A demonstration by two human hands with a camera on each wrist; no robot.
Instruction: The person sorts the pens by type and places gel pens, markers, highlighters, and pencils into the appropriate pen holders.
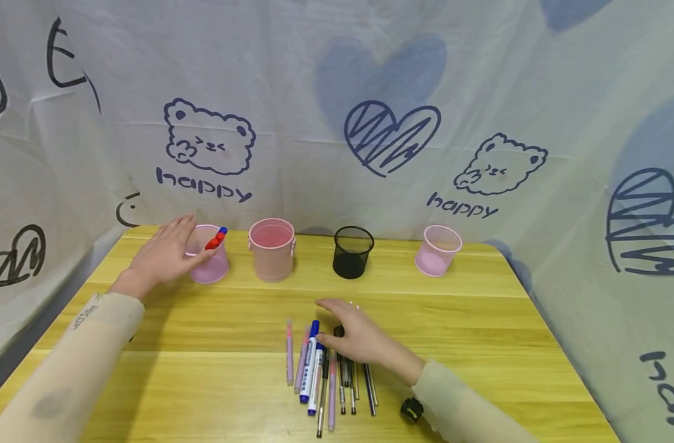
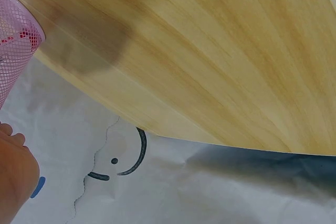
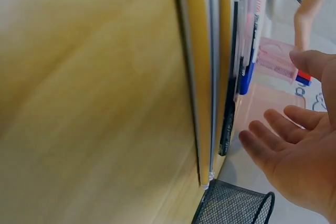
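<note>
At the far left, my left hand [image 1: 167, 249] is beside a pink mesh pen cup [image 1: 212, 269], fingers extended behind its rim and thumb across its front. Red and blue marker ends [image 1: 217, 239] stick up from this cup by the thumb; red also shows through the mesh in the left wrist view. My right hand [image 1: 361, 335] is over the upper end of a pile of pens, fingers spread and holding nothing; contact is unclear. The pile has blue-capped whiteboard markers [image 1: 309, 372], slim pink-purple pens [image 1: 289, 354] and several black and clear pens [image 1: 321, 400].
Along the back edge of the wooden table [image 1: 204, 357] stand a pink bucket [image 1: 272, 255], a black mesh cup [image 1: 350, 261] and another pink mesh cup [image 1: 435, 257]. A small black object [image 1: 411, 409] is near the right forearm. A printed cloth [image 1: 298, 154] hangs behind.
</note>
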